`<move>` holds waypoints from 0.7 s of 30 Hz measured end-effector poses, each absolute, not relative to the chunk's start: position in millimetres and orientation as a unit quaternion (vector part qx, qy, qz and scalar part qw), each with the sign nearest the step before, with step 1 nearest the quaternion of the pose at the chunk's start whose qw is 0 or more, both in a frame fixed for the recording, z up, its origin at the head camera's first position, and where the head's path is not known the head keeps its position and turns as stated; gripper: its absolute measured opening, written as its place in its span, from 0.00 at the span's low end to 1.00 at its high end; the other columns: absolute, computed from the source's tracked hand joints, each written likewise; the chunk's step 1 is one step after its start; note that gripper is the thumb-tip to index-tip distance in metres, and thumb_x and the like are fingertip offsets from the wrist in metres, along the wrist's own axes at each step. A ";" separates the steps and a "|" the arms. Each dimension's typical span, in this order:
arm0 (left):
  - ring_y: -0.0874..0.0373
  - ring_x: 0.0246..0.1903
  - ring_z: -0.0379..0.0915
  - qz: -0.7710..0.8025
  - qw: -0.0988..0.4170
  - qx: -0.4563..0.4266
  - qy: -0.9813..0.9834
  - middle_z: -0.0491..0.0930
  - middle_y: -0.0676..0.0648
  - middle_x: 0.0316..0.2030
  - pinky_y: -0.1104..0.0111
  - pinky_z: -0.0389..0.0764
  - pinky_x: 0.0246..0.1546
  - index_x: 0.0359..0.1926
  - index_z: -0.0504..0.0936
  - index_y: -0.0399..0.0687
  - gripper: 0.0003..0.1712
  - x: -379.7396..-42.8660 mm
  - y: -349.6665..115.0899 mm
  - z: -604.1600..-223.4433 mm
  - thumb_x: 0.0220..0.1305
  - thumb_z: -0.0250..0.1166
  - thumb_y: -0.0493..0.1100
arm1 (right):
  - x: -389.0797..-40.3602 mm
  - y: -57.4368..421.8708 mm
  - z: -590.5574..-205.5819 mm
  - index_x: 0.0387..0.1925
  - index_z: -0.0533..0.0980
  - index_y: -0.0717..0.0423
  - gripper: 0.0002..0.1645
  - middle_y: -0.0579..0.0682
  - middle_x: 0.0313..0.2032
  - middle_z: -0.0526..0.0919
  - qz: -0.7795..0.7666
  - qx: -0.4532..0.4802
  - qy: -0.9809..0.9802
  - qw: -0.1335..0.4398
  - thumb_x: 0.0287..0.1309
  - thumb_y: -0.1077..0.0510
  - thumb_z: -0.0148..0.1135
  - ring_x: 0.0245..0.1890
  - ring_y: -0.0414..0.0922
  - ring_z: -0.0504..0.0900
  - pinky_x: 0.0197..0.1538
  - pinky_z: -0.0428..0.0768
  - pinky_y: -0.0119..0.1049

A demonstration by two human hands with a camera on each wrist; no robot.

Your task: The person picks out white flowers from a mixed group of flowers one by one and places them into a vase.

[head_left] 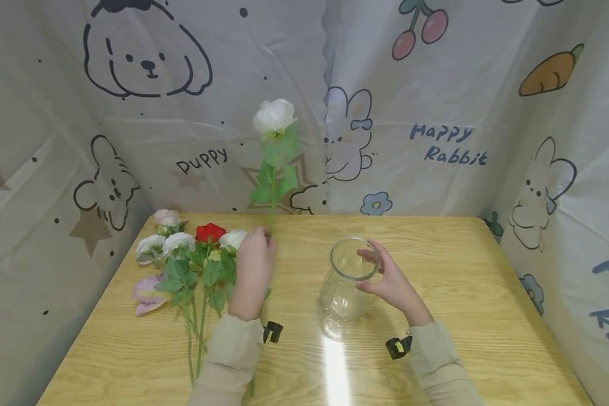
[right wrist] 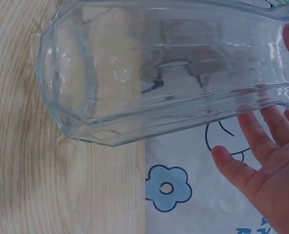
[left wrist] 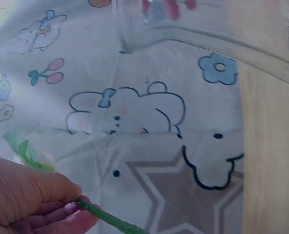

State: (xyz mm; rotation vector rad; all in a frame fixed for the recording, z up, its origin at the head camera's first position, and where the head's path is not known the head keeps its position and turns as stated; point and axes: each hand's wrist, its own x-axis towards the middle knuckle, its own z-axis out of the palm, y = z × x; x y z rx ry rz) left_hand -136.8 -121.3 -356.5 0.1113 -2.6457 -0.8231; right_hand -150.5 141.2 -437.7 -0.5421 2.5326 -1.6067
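Note:
My left hand (head_left: 255, 273) pinches the green stem (left wrist: 113, 219) of a white rose (head_left: 275, 117) between thumb and fingertips. The bloom points upward, with leaves below it, over the back edge of the table. A clear glass vase (head_left: 342, 299) stands upright on the tabletop, to the right of that hand. Round the neck of the vase, just under its rim, my right hand (head_left: 393, 285) has its thumb on one side and fingers on the other. In the right wrist view, the faceted glass base (right wrist: 51, 83) is at the wood surface.
Left of my left arm lie several cut flowers: a red rose (head_left: 210, 232), white roses (head_left: 179, 243), a pale pink rose (head_left: 166, 217) and a lilac flower (head_left: 149, 296). Their green stems (head_left: 201, 332) run toward me. A printed cloth (head_left: 294, 51) hangs around the wooden table (head_left: 451, 270).

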 end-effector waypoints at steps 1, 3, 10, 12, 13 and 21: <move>0.48 0.31 0.75 -0.296 0.186 0.040 -0.936 0.79 0.37 0.32 0.60 0.80 0.31 0.38 0.75 0.31 0.11 -138.6 -117.8 -352.7 0.57 0.52 0.35 | -150.5 141.2 -438.1 0.66 0.47 0.49 0.53 0.55 0.61 0.67 -0.527 -0.177 0.830 0.046 0.41 0.55 0.67 0.63 0.55 0.61 0.62 0.61 0.62; 0.49 0.31 0.75 -0.308 0.199 0.036 -0.930 0.79 0.38 0.32 0.61 0.80 0.31 0.38 0.76 0.32 0.11 -141.3 -110.9 -345.7 0.57 0.53 0.35 | -150.3 141.0 -438.2 0.66 0.48 0.48 0.53 0.55 0.61 0.68 -0.529 -0.177 0.828 0.045 0.40 0.56 0.67 0.63 0.54 0.62 0.61 0.61 0.62; 0.50 0.30 0.75 -0.335 0.267 -0.004 -0.904 0.79 0.39 0.31 0.63 0.80 0.31 0.37 0.75 0.33 0.09 -146.0 -86.8 -324.4 0.58 0.54 0.36 | -151.1 141.8 -440.0 0.65 0.48 0.45 0.52 0.54 0.61 0.68 -0.530 -0.181 0.827 0.041 0.41 0.56 0.67 0.63 0.54 0.62 0.62 0.61 0.61; 0.50 0.31 0.75 -0.348 0.273 -0.013 -0.897 0.78 0.39 0.32 0.63 0.80 0.31 0.37 0.75 0.33 0.09 -146.4 -80.5 -318.9 0.59 0.53 0.36 | -150.9 141.9 -439.7 0.65 0.48 0.46 0.52 0.55 0.61 0.67 -0.531 -0.181 0.827 0.042 0.41 0.56 0.67 0.63 0.54 0.62 0.62 0.61 0.61; 0.50 0.32 0.75 -0.350 0.279 -0.018 -0.894 0.78 0.39 0.32 0.63 0.80 0.32 0.37 0.75 0.34 0.09 -146.8 -77.6 -316.2 0.59 0.54 0.36 | -150.7 141.9 -439.4 0.65 0.48 0.46 0.52 0.55 0.61 0.67 -0.532 -0.180 0.827 0.043 0.41 0.56 0.67 0.63 0.54 0.62 0.61 0.61 0.62; 0.51 0.32 0.76 -0.358 0.330 -0.058 -0.872 0.79 0.39 0.33 0.65 0.81 0.33 0.38 0.74 0.34 0.10 -151.8 -58.9 -293.2 0.59 0.53 0.37 | -148.6 140.8 -436.1 0.65 0.48 0.47 0.53 0.55 0.61 0.67 -0.535 -0.173 0.826 0.048 0.40 0.58 0.66 0.63 0.55 0.62 0.61 0.62 0.61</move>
